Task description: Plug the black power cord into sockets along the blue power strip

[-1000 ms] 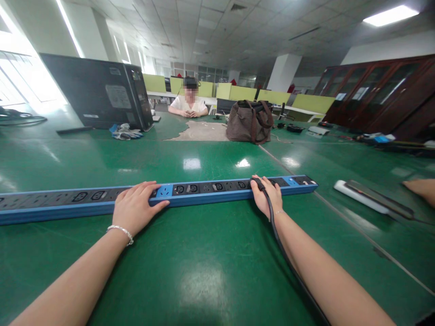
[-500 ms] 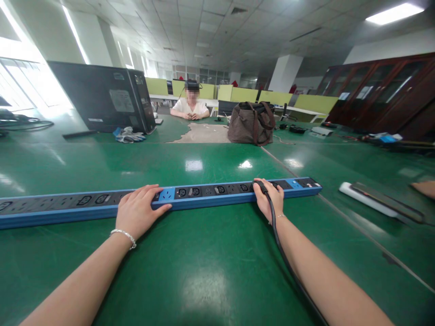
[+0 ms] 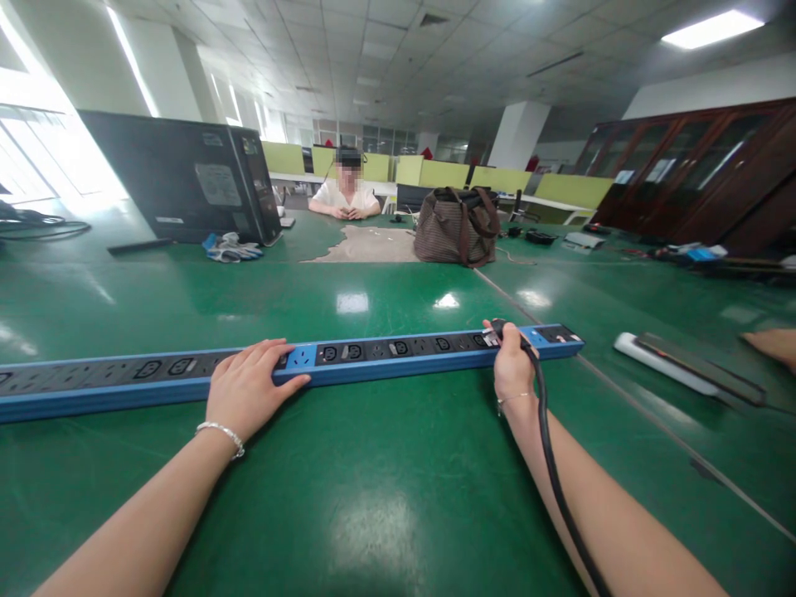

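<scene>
A long blue power strip (image 3: 385,375) with black socket panels lies across the green table. My left hand (image 3: 249,383) lies over it, fingers across the top and thumb along the near edge, gripping it beside a blue socket. In my right hand (image 3: 513,365) is a black power plug (image 3: 499,328), held close above the sockets near the strip's right end. Its prongs are hidden, so I cannot tell whether it touches a socket. The plug's black cable (image 3: 550,464) runs down along my right forearm.
A white and dark bar-shaped object (image 3: 665,365) lies to the right, near another person's hand (image 3: 771,344). Farther back are a black computer case (image 3: 186,178), gloves (image 3: 230,249) and a brown bag (image 3: 457,228). A person (image 3: 346,196) sits across the table.
My right hand has moved right along the strip with the plug, uncovering sockets it had covered. The left hand stays in place on the strip.
</scene>
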A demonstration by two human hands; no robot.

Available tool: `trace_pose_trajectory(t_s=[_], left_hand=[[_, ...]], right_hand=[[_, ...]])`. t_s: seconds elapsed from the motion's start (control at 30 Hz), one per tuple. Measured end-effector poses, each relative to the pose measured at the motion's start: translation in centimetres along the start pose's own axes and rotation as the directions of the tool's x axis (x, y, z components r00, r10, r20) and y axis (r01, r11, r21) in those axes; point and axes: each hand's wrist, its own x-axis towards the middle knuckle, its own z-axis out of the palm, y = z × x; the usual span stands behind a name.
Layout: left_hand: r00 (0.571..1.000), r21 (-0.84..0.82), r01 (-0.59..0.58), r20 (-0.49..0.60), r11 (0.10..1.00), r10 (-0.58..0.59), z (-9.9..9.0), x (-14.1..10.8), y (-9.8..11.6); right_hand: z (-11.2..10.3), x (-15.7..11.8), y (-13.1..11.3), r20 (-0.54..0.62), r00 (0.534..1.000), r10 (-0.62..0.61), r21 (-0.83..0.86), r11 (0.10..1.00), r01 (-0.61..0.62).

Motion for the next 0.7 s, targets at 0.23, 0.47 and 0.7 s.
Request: trace_pose_trajectory(t_s=[0.23, 0.47, 0.7], left_hand=[[1.0, -0.018, -0.003, -0.009, 1.0, 0.003, 0.1, 0.0, 0.0], [1.0, -0.048, 0.003, -0.018, 0.999, -0.004, 0.0, 0.0, 0.0], [1.0, -0.065, 0.008, -0.022, 0.998, -0.01, 0.1, 0.0, 0.1]], right_hand=[[2.2, -3.5, -1.8, 0.256, 0.959, -0.123, -0.095, 0.984, 0.151], [6.6, -8.1, -4.8, 0.487, 0.866, -0.114, -0.166, 0.961, 0.219], [9.7, -9.9, -6.0, 0.553, 0.814, -0.179, -0.287, 0.876, 0.388]])
